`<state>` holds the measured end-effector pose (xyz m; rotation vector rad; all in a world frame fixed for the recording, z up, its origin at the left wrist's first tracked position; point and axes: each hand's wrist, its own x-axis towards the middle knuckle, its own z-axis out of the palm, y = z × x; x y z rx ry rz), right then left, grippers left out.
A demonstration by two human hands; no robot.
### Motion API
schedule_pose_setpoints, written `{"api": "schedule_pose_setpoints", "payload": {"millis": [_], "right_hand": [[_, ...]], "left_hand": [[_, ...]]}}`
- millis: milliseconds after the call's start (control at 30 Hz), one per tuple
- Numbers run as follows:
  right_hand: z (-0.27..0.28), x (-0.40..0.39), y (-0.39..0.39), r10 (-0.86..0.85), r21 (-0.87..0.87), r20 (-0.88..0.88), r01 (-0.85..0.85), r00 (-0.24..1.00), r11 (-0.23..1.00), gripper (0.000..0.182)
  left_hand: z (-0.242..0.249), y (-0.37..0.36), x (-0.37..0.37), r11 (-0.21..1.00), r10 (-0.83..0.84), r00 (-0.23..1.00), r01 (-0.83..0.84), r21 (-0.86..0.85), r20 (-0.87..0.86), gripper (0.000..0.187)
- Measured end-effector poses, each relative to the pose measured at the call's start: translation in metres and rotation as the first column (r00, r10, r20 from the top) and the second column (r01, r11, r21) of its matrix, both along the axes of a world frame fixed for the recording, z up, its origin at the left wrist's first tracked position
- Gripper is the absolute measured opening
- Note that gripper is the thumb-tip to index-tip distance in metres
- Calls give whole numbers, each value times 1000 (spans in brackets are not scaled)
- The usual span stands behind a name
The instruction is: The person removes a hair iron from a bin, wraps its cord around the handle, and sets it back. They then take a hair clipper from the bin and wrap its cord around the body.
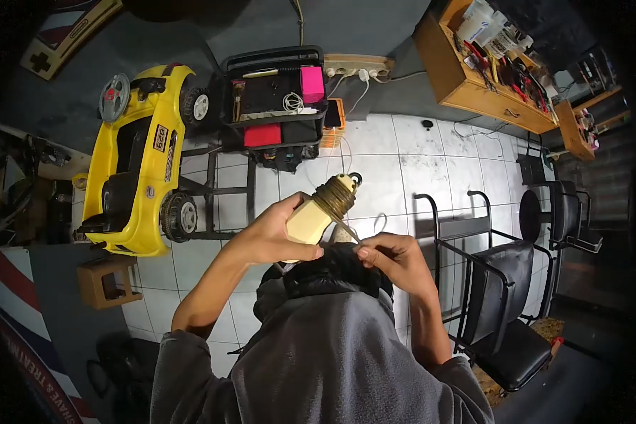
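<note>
Coil unit (323,207): cream-coloured block with a brown wound coil at its far end, held up at chest height above a tiled floor (403,169), tilted up and away from the person.
Left hand (272,237): fingers wrapped around the cream body, gripping it firm; judged to steady the piece so the coil end faces the other hand.
Right hand (392,256): fingertips pinched narrow on a thin wire or strand (345,230) that runs up to the coil; whether it is a wire or a slim tool cannot be told.
Dark bundle (336,272): sits just under both hands, against the grey sleeves.
Yellow toy car (141,155): on its side at the left, well apart.
Black cart (275,99): beyond the hands, holding pink and red boxes.
Black chairs (509,297): at the right.
Wooden shelf (473,78): far right, crowded with tools and bottles.
</note>
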<state>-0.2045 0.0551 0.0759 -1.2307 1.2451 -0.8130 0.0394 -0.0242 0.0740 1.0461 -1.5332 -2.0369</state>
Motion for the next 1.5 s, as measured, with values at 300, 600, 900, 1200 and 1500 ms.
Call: {"api": "schedule_pose_setpoints", "payload": {"millis": [300, 600, 900, 1200, 1500], "right_hand": [[-29, -21, 10, 98, -2, 52, -98, 994, 995, 23], [-94, 7, -35, 143, -275, 28, -130, 989, 952, 21], [13, 0, -71, 227, -365, -184, -280, 956, 888, 13], [57, 2, -23, 197, -366, -383, -344, 902, 865, 17], [-19, 6, -2, 4, 106, -41, 0, 999, 994, 22]], "left_hand": [[4, -11, 12, 902, 193, 888, 6, 431, -417, 59], [17, 9, -8, 830, -300, 895, 416, 373, -330, 74], [-13, 18, -22, 824, -541, 794, 566, -13, 278, 77], [-10, 3, -12, 917, -172, 893, 299, -264, 415, 47], [4, -1, -17, 941, 168, 889, -16, -338, 427, 60]]}}
